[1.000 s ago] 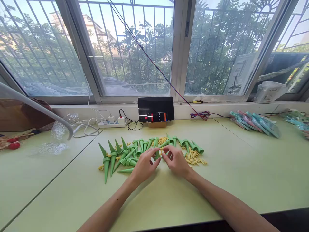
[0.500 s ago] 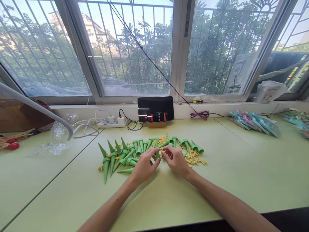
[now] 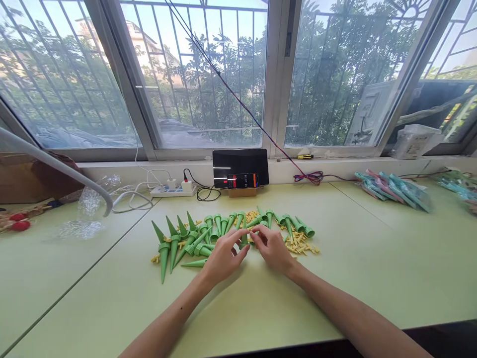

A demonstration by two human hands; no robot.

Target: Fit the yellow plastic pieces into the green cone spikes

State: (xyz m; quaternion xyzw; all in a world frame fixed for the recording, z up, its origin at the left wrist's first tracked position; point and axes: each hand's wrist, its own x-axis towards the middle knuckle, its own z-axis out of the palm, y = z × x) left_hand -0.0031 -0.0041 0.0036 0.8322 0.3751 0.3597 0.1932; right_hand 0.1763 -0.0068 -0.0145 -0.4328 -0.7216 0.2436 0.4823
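My left hand [image 3: 224,254] is curled around a green plastic spike [image 3: 244,239] that stands upright above the table, partly hidden by the fingers. Close on its other side, my right hand [image 3: 275,249] has thumb and forefinger pinched at the spike's upper part, on what looks like a small yellow valve [image 3: 250,230]. The fingertips of both hands nearly meet there. To the left lie several green spikes [image 3: 174,248], some with caps and yellow valves fitted. Behind the hands, more green spikes [image 3: 217,221] form a row. Loose yellow valves [image 3: 298,243] are heaped to the right.
A black tablet [image 3: 240,161] and a lit phone [image 3: 243,181] lean at the back by the window. A power strip [image 3: 173,190] with cables sits left of them. Bagged goods [image 3: 393,191] lie at the back right, and crumpled clear plastic [image 3: 80,228] at the left.
The right fingertips have closed slightly inward at the top of the spike. The spike between the hands has shifted a little. Everything else stays in place.
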